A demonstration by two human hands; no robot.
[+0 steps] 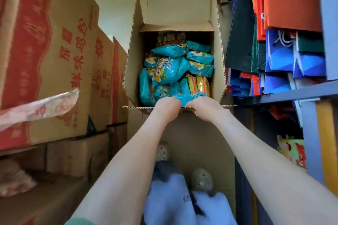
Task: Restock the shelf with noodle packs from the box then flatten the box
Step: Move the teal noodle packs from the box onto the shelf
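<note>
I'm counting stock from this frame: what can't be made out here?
Head view throughout.
Fingertips of left hand and right hand: curled under, on the teal pack.
Pack count: lower layers in the box lie buried under the top noodle packs.
Print on the yellow packs: too small.
Pale strip at left: motion-blurred.
Shelf at right: cut by the edge.

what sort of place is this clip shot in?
Probably a shop's stockroom or narrow storage aisle: printed cartons stacked on the left, a metal shelf packed with paper gift bags on the right, and an open box of noodle packs between them.
</note>
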